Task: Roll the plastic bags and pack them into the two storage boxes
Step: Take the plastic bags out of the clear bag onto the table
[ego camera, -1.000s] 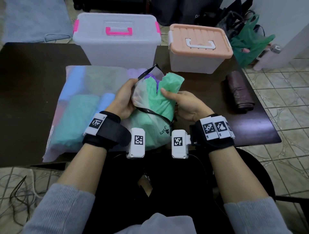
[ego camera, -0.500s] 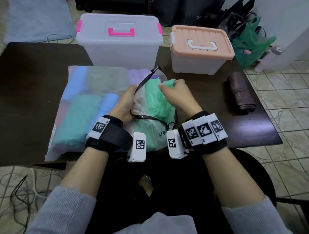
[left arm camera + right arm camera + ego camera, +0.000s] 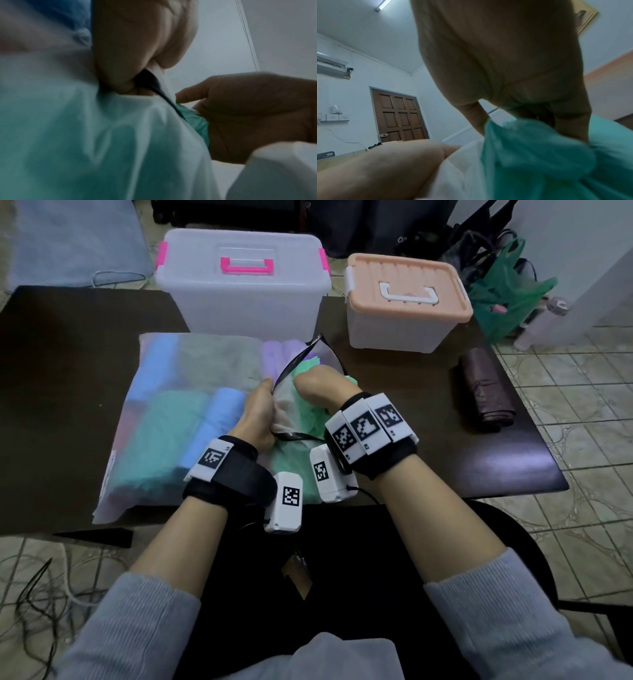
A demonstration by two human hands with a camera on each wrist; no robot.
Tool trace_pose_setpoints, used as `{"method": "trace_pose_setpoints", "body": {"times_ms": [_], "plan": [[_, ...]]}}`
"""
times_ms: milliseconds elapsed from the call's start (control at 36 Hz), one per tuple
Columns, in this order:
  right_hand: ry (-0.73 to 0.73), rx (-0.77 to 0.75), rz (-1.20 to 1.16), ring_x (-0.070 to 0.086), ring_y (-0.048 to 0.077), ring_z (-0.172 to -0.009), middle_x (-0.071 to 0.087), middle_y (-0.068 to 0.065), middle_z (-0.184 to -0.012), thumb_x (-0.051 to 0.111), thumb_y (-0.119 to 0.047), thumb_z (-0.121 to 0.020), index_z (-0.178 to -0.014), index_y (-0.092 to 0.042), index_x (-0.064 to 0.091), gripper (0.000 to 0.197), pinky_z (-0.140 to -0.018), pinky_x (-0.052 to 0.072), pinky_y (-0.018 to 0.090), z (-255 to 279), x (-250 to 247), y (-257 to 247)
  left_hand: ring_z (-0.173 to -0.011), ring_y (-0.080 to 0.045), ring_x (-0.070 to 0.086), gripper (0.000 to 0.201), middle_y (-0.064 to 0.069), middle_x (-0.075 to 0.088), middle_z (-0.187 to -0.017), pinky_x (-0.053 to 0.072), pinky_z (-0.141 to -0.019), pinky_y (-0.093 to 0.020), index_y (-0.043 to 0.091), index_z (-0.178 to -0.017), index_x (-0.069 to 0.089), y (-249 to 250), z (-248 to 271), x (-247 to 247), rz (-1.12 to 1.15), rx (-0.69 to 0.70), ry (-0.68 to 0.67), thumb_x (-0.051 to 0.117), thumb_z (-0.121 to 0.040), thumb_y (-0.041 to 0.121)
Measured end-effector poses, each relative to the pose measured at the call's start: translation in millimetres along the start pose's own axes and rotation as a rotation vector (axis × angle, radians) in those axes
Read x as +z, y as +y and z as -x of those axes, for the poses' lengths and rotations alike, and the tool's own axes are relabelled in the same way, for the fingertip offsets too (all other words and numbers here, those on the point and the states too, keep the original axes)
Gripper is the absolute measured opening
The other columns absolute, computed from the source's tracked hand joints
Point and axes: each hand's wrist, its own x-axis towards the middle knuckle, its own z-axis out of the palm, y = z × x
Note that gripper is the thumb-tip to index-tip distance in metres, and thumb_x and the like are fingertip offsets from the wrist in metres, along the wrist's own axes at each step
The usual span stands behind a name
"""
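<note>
Holding the black-edged mouth of a big frosted pouch (image 3: 191, 419), the left hand (image 3: 258, 416) has its fingers (image 3: 137, 56) pinched on the thin, cloudy plastic. The right hand (image 3: 323, 386) reaches into the mouth, its fingers (image 3: 570, 121) curled round a soft, crinkly green bag (image 3: 308, 412). The pouch lies flat on the dark counter (image 3: 68, 364), stuffed with smooth rolls of blue, green and purple bags. Behind it stand two boxy plastic tubs with lids on: a clear box (image 3: 246, 302) with pink handle, and a smaller box (image 3: 400, 326) with a ridged peach lid. A dark, wrinkly roll (image 3: 486, 388) lies near the counter's right edge.
</note>
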Motion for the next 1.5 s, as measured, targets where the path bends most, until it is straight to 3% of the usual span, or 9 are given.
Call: {"method": "trace_pose_setpoints", "body": {"times_ms": [250,389,639,722,889,972,1055,1278,1500], "plan": [[-0.168,-0.072,0.113,0.043,0.026,-0.129,0.044,0.017,-0.142,0.036,-0.016,-0.101,-0.136,0.004,0.040,0.041,-0.081,0.043,0.017,-5,-11,3,-0.099,-0.030,0.064,0.043,-0.016,0.066,-0.110,0.051,-0.090,-0.041,0.006,-0.116,0.060,2,7,-6,0.101,-0.059,-0.073,0.032,-0.101,0.034],[-0.083,-0.087,0.066,0.049,0.025,-0.123,0.051,0.013,-0.134,0.049,-0.028,-0.096,-0.131,-0.003,0.046,0.043,-0.101,0.038,0.028,-14,0,11,-0.073,-0.027,0.071,0.049,-0.015,0.072,-0.085,0.056,-0.066,-0.036,0.007,-0.105,0.064,4,9,-9,0.142,-0.125,-0.164,0.028,-0.100,0.040],[-0.023,-0.081,-0.599,0.065,0.022,-0.079,0.066,0.010,-0.089,0.058,-0.017,-0.093,-0.096,-0.003,0.061,0.015,-0.079,0.054,0.034,-20,-5,30,-0.093,-0.027,0.068,0.048,-0.015,0.069,-0.103,0.051,-0.090,-0.039,0.005,-0.109,0.063,4,11,-9,0.162,-0.124,-0.218,0.030,-0.100,0.039],[0.073,-0.085,-0.849,0.066,0.022,-0.080,0.067,0.011,-0.092,0.057,-0.019,-0.094,-0.110,0.003,0.058,0.027,-0.078,0.054,0.035,-18,-25,40,-0.113,-0.028,0.058,0.047,-0.015,0.059,-0.125,0.046,-0.100,-0.041,0.006,-0.128,0.055,4,11,-10,0.136,-0.111,-0.186,0.035,-0.099,0.037],[0.360,-0.098,-1.010,0.065,0.015,-0.076,0.066,0.006,-0.091,0.057,-0.021,-0.093,-0.113,-0.003,0.052,0.027,-0.067,0.056,0.027,-12,-72,68,-0.079,-0.018,0.069,0.037,-0.007,0.069,-0.094,0.059,-0.069,-0.029,0.009,-0.116,0.061,0,3,-13,0.152,-0.058,-0.187,0.039,-0.099,0.033],[0.549,-0.102,-0.878,0.065,0.012,-0.079,0.065,0.002,-0.091,0.059,-0.020,-0.091,-0.112,-0.006,0.053,0.026,-0.064,0.056,0.022,-5,-97,95,-0.075,-0.017,0.071,0.035,-0.005,0.072,-0.084,0.057,-0.061,-0.027,0.009,-0.106,0.063,-1,4,-12,0.142,-0.040,-0.194,0.038,-0.100,0.033],[0.680,0.010,-0.468,0.062,0.023,-0.102,0.064,0.007,-0.111,0.066,-0.038,-0.078,-0.118,-0.010,0.054,0.050,-0.091,0.051,0.036,-3,-121,133,-0.074,-0.016,0.071,0.036,-0.004,0.073,-0.080,0.058,-0.063,-0.027,0.010,-0.100,0.064,-1,6,-10,0.111,-0.041,-0.214,0.037,-0.100,0.034],[0.586,0.521,0.126,0.049,0.035,-0.122,0.047,0.022,-0.135,0.069,-0.025,-0.081,-0.134,0.000,0.039,0.066,-0.097,0.041,0.040,0,-138,236,-0.095,-0.020,0.068,0.040,-0.007,0.069,-0.103,0.053,-0.090,-0.034,0.010,-0.118,0.062,0,9,-10,0.075,-0.054,-0.226,0.039,-0.098,0.036],[0.543,0.639,0.154,0.035,0.036,-0.133,0.034,0.021,-0.144,0.065,-0.031,-0.088,-0.140,-0.001,0.027,0.071,-0.106,0.031,0.044,-26,-128,251,-0.070,-0.015,0.071,0.052,-0.003,0.073,-0.074,0.059,-0.063,-0.028,0.011,-0.073,0.075,-1,13,-6,0.110,-0.038,-0.230,0.036,-0.100,0.033]]}}
